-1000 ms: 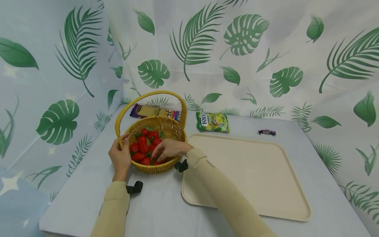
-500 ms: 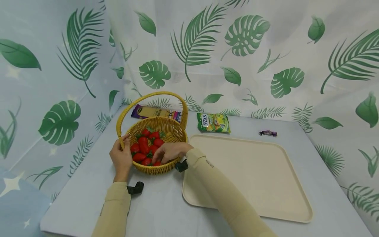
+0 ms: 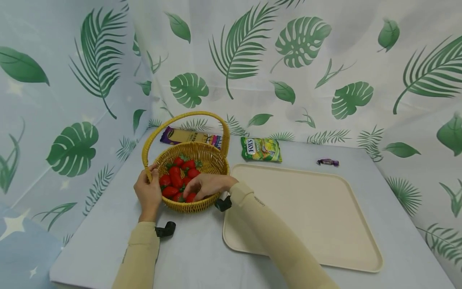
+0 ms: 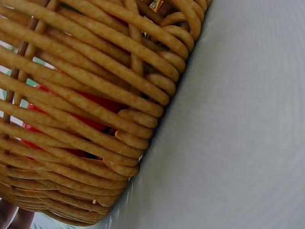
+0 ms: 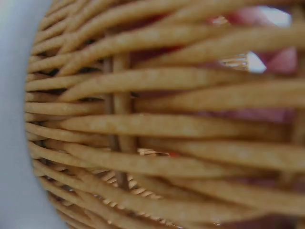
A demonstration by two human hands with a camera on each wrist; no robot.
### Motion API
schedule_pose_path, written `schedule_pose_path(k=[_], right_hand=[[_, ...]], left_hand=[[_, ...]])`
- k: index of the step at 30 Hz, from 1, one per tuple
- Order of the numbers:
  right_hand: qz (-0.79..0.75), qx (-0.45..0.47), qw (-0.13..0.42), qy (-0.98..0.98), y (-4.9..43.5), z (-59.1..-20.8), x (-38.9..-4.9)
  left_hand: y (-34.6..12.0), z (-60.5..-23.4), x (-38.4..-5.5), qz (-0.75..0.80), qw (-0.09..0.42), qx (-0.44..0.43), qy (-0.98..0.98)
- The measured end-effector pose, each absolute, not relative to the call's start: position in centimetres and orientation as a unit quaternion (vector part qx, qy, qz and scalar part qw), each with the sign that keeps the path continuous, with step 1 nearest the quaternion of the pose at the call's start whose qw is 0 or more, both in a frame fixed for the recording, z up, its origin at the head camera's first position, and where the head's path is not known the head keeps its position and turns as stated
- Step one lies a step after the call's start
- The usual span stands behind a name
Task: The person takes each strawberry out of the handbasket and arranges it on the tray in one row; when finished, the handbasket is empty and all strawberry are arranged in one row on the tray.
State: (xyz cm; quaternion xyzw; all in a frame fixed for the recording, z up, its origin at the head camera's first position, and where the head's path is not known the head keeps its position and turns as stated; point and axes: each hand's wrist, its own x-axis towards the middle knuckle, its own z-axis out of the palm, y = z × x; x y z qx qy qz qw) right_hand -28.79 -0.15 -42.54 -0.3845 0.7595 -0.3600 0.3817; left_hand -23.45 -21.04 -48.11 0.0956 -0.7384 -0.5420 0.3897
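Note:
A yellow wicker basket point(image 3: 187, 206) with a tall arched handle stands on the table, holding several red strawberries point(image 3: 175, 176) with green leaves. My left hand point(image 3: 148, 194) grips its left rim at the foot of the handle. Inside the basket, my right hand point(image 3: 211, 184) pinches a strawberry point(image 3: 190, 197) near the front wall; part of that strawberry is hidden by the fingers. The left wrist view is filled mostly by the woven wall point(image 4: 81, 95), red showing through its gaps. Woven strands point(image 5: 167, 129) also cover the right wrist view, and the right hand is hardly visible there.
To the right lies a beige tray point(image 3: 296, 208), partly under the right forearm. Behind are a green candy bag point(image 3: 261, 149) and a purple-wrapped candy point(image 3: 328, 162). A purple and tan packet point(image 3: 189, 136) lies behind the basket. Leaf-printed cloth point(image 3: 245, 60) hangs around the table.
My right fingers have closed around a strawberry at the basket's front, and more of it now shows between them. The left hand and basket keep their places.

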Motion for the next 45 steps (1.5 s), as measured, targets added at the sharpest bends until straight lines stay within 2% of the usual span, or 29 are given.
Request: schedule_pose_path(k=[6,10,19,26,36,45], right_hand=[[-0.398,-0.389,0.272,0.785,0.7,-42.1,-27.8],[-0.439,-0.366,0.232,0.787,1.5,-41.8,-27.2],[-0.542,-0.322,0.211,0.747,4.8,-41.4,-25.9],[-0.607,-0.247,0.156,0.739,8.3,-42.1,-25.4],[-0.652,-0.147,0.088,0.739,12.7,-45.3,-26.5],[-0.638,-0.059,0.071,0.765,13.7,-47.5,-26.9]], left_hand=[[-20.9,-48.0,-23.3,-0.540,0.391,0.100,-0.738],[-20.9,-47.9,-23.3,-0.541,0.389,0.099,-0.739],[-20.8,-47.8,-23.2,-0.545,0.389,0.095,-0.736],[-20.8,-47.7,-23.1,-0.541,0.382,0.104,-0.742],[-20.9,-47.7,-23.0,-0.543,0.380,0.105,-0.742],[-20.8,-47.7,-23.1,-0.548,0.378,0.107,-0.738]])
